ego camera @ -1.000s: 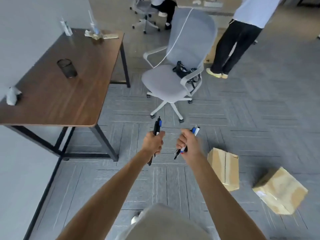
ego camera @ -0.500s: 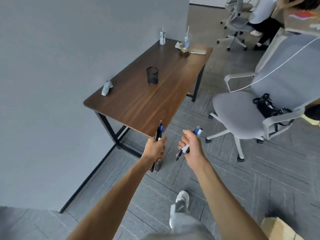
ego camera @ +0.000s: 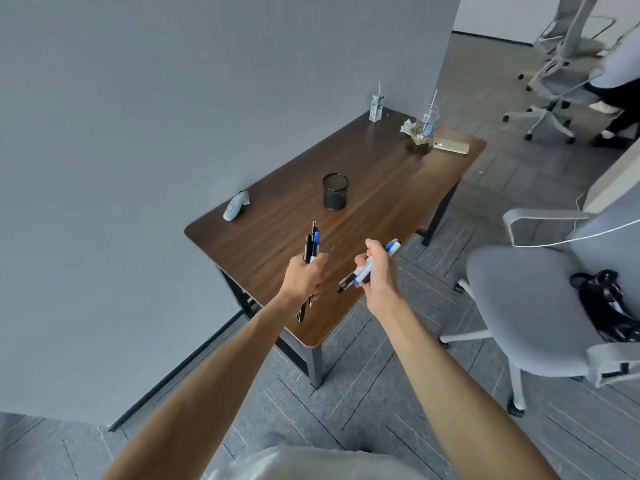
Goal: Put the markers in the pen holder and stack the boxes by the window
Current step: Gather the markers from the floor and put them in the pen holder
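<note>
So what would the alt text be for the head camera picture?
A person's left hand grips dark markers and the right hand grips blue-capped white markers, above the near end of a wooden table. A black mesh pen holder stands further along it, and a grey office chair sits to the right.

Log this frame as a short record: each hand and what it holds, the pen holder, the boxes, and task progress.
left hand: grips a bunch of dark markers, tips pointing up
right hand: grips white and blue markers, tilted
pen holder: black mesh, upright on the wooden table, apart from both hands; nothing sticks out of it
boxes: not in view
nearby: grey office chair right of the table
progress: markers not yet in the holder
</note>
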### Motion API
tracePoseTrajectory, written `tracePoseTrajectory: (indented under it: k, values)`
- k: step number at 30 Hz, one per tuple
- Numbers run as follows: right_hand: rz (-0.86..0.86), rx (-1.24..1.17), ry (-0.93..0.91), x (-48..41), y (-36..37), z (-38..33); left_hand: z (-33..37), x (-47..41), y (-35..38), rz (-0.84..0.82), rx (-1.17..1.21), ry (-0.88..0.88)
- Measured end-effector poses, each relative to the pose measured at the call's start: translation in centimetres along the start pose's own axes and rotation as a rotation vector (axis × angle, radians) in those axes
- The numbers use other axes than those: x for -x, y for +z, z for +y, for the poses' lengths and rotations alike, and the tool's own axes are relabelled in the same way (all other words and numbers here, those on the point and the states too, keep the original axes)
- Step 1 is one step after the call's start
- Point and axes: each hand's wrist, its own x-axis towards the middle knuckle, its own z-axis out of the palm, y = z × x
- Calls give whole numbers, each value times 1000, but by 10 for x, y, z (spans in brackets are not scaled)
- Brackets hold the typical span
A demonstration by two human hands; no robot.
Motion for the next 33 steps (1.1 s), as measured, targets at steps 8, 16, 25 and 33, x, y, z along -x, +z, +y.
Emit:
tracePoseTrajectory:
  k: [8,16,25,33]
  values:
    - [133,45,-84,-68,49,-27,24,-94,-13,-2,18,12]
    - [443,13,-175,-153,114,-45,46,-232,-43,-114,-96,43]
    - [571,95,-244,-242,154,-67,89,-348,-40,-192,-50,98]
    - [518,259,-334,-335,167,-94,96,-424,-14,-103,-120,87]
